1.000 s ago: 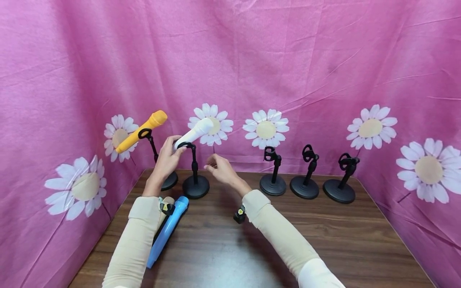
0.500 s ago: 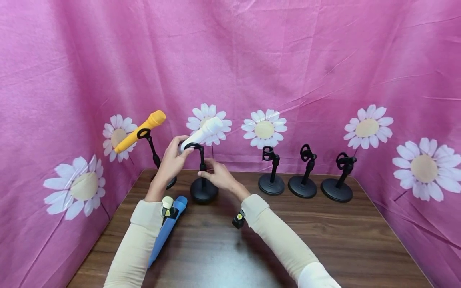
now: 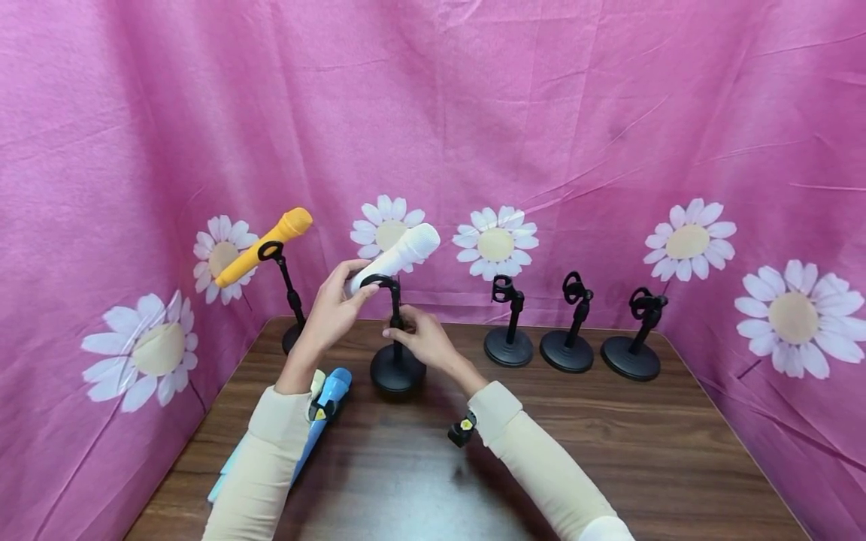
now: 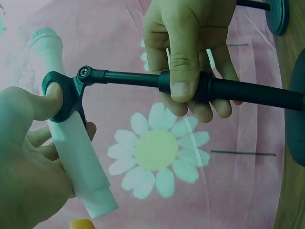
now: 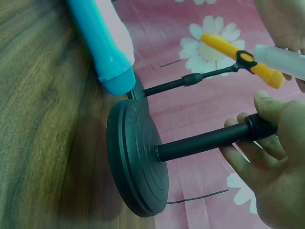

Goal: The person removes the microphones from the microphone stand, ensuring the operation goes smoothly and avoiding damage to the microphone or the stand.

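My left hand [image 3: 331, 315] holds a white microphone [image 3: 410, 252] by its lower body, thumb pressed on the black ring clip [image 4: 71, 82] around it. The clip tops a black desktop microphone stand [image 3: 398, 372], and the microphone tilts with its head up and to the right. With thumb and fingers, my right hand [image 3: 429, 344] grips the stand's pole [image 4: 257, 93] at the collar. In the right wrist view the round base [image 5: 138, 157] is right by the tabletop. The microphone's tail end is hidden behind my left hand in the head view.
A yellow microphone [image 3: 260, 252] sits in another stand at the back left. Blue [image 3: 334, 387] and pale microphones lie under my left forearm. Three black stands [image 3: 509, 346] with bare clips line the back right. A pink flowered cloth [image 3: 433, 113] surrounds the wooden table [image 3: 609, 451].
My right hand has reached the stand's pole and taken hold of it. The stand and white microphone have moved right and slightly nearer, with both hands.
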Available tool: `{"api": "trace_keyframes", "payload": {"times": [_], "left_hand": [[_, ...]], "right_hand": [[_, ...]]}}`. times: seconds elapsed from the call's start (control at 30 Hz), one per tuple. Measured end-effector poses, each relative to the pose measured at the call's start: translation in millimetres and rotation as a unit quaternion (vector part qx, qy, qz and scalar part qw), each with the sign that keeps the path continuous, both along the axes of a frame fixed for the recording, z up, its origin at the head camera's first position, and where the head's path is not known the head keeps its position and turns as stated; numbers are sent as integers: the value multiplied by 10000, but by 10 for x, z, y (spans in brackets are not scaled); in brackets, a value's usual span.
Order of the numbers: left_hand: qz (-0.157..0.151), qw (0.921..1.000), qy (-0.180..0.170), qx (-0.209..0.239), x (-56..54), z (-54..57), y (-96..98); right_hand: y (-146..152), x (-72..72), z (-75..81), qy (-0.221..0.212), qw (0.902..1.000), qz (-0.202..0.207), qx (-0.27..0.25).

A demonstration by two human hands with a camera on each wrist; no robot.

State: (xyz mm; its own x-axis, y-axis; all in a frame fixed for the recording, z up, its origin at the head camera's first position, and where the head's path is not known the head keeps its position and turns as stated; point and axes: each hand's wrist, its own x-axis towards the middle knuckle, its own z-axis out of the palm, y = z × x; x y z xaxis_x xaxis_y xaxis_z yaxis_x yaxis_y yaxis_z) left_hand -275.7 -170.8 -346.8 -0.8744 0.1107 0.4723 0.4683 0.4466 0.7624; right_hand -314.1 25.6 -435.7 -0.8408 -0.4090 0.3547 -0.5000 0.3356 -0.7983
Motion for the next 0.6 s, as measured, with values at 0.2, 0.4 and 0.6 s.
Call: {"api": "trace_keyframes", "payload": {"times": [0.2,0.4,0.6], "left_hand": [[-92,9999,49,-17,105,13,76],[-279,9994,210,33,180,-15,165],[-424,9976,544,-44,228,-66,281]], "right_hand": [[139,108,0,192,9996,38,-200],[301,205,-24,430,9988,63,-220],[487,345,-24,470,9989,29,-71]]}}
